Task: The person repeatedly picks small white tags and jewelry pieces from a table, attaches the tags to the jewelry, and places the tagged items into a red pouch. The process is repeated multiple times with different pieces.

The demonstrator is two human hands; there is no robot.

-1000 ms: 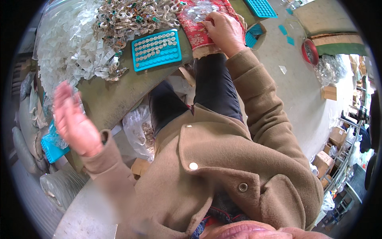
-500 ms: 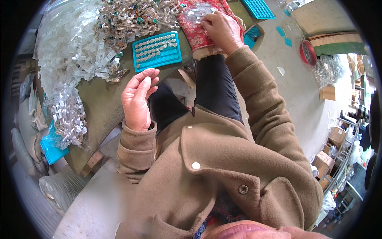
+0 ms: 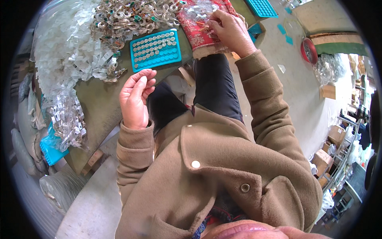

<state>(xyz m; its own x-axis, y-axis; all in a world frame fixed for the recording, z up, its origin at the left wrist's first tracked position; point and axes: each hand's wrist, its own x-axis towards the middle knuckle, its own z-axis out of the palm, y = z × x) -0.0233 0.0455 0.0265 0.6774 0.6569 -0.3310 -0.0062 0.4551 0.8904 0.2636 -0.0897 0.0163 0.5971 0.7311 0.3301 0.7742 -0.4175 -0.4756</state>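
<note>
My left hand [image 3: 137,99] is in front of a blue tray [image 3: 156,63], thumb and fingers pressed together. What they hold, if anything, is hidden. Several small round silvery pieces sit in rows in the tray's hollows; its near right hollows are bare. My right hand [image 3: 232,32] is over a red flowered cloth [image 3: 195,36], thumb and fingertips closed in a pinch; anything between them is too small to name. Beside those fingertips, a heap of small shiny see-through pieces [image 3: 197,11] lies on the cloth.
On the table [image 3: 95,103], ring-like trinkets [image 3: 131,18] with green bits are piled beyond the tray. White tags [image 3: 65,51] fill the left side. Another blue tray [image 3: 261,7] stands at the far right. On the floor is a red bowl [image 3: 308,51].
My right hand has drawn back from the see-through heap, toward me and to the right. My left hand stays almost where it was, fingers still together.
</note>
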